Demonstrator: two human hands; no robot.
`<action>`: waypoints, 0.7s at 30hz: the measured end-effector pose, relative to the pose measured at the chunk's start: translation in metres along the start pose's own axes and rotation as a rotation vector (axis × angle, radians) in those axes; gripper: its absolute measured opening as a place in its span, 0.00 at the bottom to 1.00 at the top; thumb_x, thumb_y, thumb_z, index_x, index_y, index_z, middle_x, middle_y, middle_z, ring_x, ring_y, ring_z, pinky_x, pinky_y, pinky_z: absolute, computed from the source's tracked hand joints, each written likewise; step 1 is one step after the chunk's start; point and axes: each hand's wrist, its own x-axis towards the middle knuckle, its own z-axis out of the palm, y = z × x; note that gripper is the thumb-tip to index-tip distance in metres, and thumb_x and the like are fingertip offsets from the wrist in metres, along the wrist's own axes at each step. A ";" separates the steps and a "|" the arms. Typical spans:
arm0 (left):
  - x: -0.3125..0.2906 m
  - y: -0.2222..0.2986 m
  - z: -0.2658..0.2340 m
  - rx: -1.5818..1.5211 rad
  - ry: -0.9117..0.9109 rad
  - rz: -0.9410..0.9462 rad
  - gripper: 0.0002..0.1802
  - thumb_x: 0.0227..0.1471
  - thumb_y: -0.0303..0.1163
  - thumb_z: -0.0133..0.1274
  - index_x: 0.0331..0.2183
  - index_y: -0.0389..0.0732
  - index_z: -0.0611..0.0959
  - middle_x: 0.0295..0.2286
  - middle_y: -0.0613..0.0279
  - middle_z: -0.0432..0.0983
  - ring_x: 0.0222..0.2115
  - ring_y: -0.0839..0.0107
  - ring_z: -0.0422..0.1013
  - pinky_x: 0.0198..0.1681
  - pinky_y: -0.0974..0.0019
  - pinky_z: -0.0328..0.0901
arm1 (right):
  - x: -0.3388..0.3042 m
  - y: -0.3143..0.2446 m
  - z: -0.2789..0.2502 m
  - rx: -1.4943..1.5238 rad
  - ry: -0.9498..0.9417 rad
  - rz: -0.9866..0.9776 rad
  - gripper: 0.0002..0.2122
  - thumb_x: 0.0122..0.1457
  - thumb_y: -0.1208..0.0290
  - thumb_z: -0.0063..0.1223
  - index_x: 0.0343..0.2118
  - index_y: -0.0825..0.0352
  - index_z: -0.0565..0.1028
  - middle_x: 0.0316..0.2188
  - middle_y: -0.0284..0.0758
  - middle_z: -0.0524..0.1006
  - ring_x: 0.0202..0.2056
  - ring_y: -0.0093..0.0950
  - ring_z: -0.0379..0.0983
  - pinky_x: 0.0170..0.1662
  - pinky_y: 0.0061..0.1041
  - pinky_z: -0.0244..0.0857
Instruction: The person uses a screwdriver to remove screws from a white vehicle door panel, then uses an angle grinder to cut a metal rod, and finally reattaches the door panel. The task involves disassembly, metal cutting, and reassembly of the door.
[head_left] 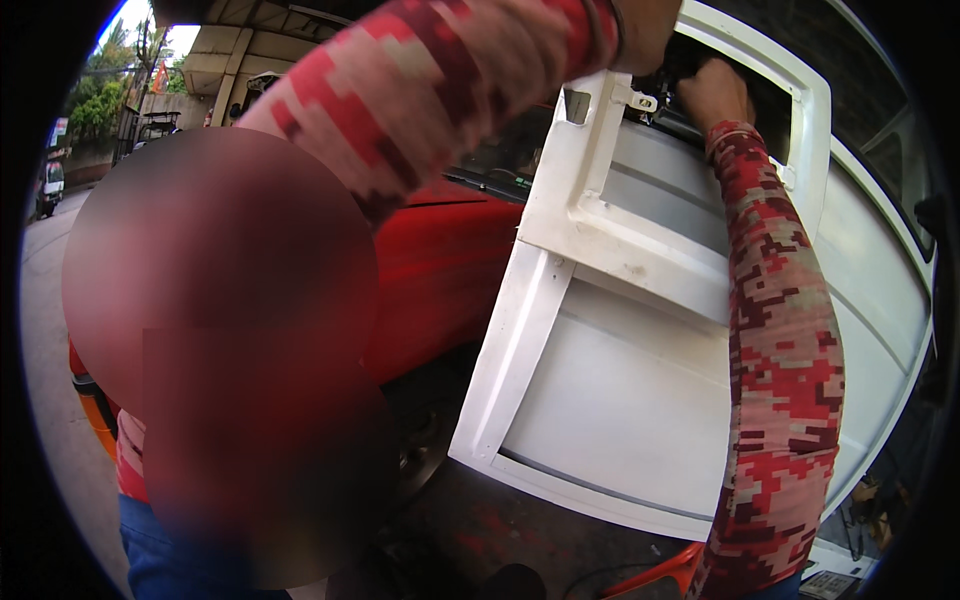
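Observation:
A white metal vehicle door or panel [640, 245] with a rectangular opening in its upper part stands tilted in front of me. Through that opening reaches my right hand [716, 92], its fingers curled and closed near dark parts whose kind I cannot make out. Beside it, a small white bracket [640, 101] with a hole sits on the opening's left edge. My left arm, in a red digital-camouflage sleeve, crosses high from the left. My left hand [650, 30] is at the opening's upper left corner, cut off by the picture's edge, with its fingers hidden.
Behind the white frame is a red vehicle body [440, 265]. A larger white panel [875, 260] stretches along the right. Low down lies an orange-red object [660, 572] on the dark floor. A street with greenery [100, 95] shows far left. A blurred patch covers much of the left side.

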 end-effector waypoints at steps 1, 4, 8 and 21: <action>0.008 -0.004 -0.006 -0.028 -0.082 -0.015 0.14 0.49 0.36 0.56 0.32 0.38 0.89 0.32 0.48 0.84 0.36 0.54 0.81 0.43 0.53 0.72 | 0.001 0.001 -0.001 -0.002 -0.031 -0.008 0.17 0.54 0.65 0.52 0.43 0.68 0.81 0.46 0.53 0.79 0.49 0.51 0.76 0.53 0.47 0.70; 0.015 -0.016 -0.010 -0.375 -0.211 -0.004 0.17 0.47 0.36 0.54 0.36 0.39 0.89 0.31 0.46 0.84 0.35 0.53 0.81 0.41 0.55 0.73 | 0.003 0.002 0.002 0.092 0.017 0.037 0.16 0.54 0.65 0.51 0.41 0.68 0.81 0.45 0.53 0.79 0.49 0.52 0.76 0.53 0.46 0.70; 0.023 -0.017 -0.006 -0.405 -0.263 -0.057 0.16 0.47 0.36 0.55 0.37 0.41 0.89 0.31 0.47 0.84 0.36 0.52 0.80 0.41 0.55 0.73 | 0.005 0.004 0.002 0.023 0.008 -0.032 0.16 0.54 0.65 0.51 0.41 0.69 0.81 0.44 0.53 0.80 0.48 0.52 0.76 0.53 0.46 0.71; 0.007 -0.012 0.000 0.099 -0.090 0.204 0.11 0.48 0.33 0.56 0.34 0.43 0.89 0.33 0.50 0.84 0.37 0.52 0.81 0.41 0.53 0.74 | 0.003 0.003 0.005 -0.021 0.042 -0.005 0.14 0.53 0.63 0.54 0.40 0.59 0.83 0.44 0.47 0.81 0.47 0.46 0.79 0.50 0.45 0.73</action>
